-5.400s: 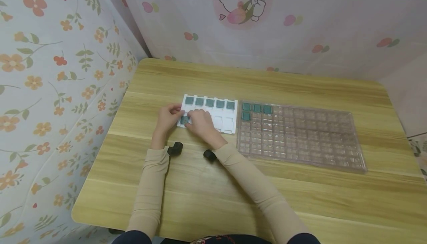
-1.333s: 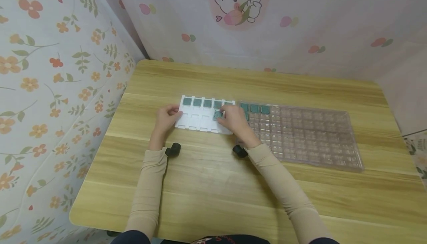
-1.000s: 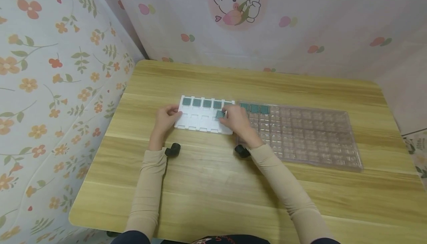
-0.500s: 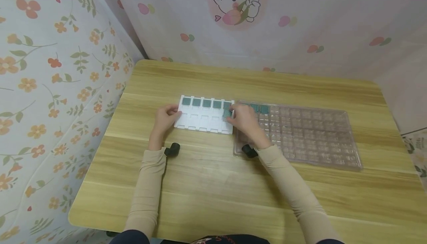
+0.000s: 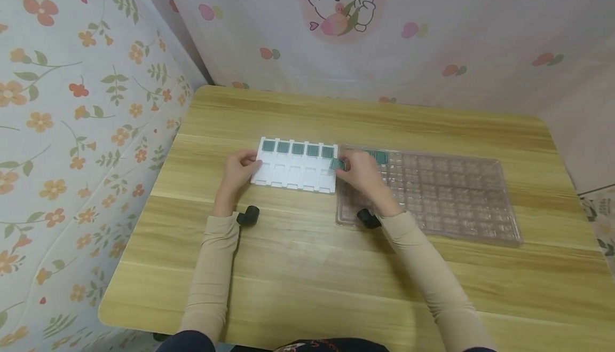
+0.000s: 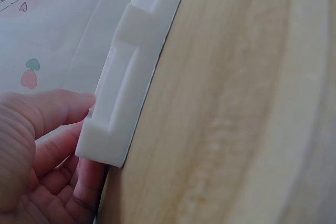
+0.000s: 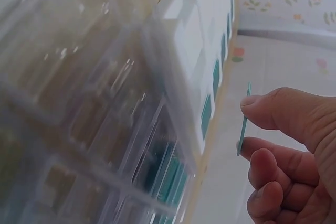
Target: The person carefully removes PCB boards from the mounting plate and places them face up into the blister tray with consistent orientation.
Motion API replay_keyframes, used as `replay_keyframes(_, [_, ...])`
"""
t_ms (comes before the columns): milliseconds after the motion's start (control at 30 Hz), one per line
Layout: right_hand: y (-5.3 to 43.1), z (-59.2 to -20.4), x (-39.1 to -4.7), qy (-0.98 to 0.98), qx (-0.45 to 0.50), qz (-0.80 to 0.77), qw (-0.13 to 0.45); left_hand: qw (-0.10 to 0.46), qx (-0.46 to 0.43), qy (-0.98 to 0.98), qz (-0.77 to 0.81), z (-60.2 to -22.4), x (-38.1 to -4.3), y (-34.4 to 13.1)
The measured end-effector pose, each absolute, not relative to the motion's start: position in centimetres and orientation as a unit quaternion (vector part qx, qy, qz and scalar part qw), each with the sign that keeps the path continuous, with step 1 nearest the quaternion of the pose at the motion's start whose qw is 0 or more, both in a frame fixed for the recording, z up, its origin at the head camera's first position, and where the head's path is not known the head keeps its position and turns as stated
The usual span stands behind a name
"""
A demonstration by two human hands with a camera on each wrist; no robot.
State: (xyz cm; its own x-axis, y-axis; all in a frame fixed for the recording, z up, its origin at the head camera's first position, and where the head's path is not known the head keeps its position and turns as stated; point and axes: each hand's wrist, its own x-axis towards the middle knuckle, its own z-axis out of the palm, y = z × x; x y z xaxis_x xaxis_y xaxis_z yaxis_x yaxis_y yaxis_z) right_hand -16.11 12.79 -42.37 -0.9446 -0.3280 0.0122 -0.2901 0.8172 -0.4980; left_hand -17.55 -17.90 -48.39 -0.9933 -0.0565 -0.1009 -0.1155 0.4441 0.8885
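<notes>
My left hand (image 5: 238, 170) grips the left end of a white compartment tray (image 5: 294, 177), its thumb on the rim in the left wrist view. Along the tray's far row sit several thin green square chips, one a green chip (image 5: 298, 149) in the middle; the near row holds none. My right hand (image 5: 361, 171) pinches another green square chip (image 5: 337, 164) between thumb and fingertip, above the tray's right end. In the right wrist view this pinched chip (image 7: 243, 124) is seen edge-on, apart from the trays.
A clear plastic tray (image 5: 456, 200) with many small pockets lies right of the white one. Green chips (image 5: 381, 157) sit in its far left corner, partly hidden by my right hand. Each wrist carries a black camera mount (image 5: 250, 216). A patterned curtain (image 5: 269, 21) hangs behind the table.
Earlier a chip lay in the near-left pocket of the white tray; that pocket is now bare. My right hand has carried a chip rightward along the tray. My left hand stays put.
</notes>
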Motion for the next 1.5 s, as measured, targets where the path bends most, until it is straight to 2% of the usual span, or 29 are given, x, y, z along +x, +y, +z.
replay_keyframes(433, [15.1,-42.1,-15.7,0.952,-0.157,-0.261,0.026,0.018,-0.037,0.849,0.527,-48.4,-17.4,-17.9])
replay_keyframes(1167, [18.1,-42.3,-16.0,0.961,-0.141,-0.234,0.046,0.026,-0.048,0.849,0.526,-48.3,-17.4,-17.9])
replay_keyframes(1500, [19.1,-43.0,-16.9,0.964,-0.148,-0.21,0.073,0.023,-0.05,0.85,0.524,-48.3,-17.4,-17.8])
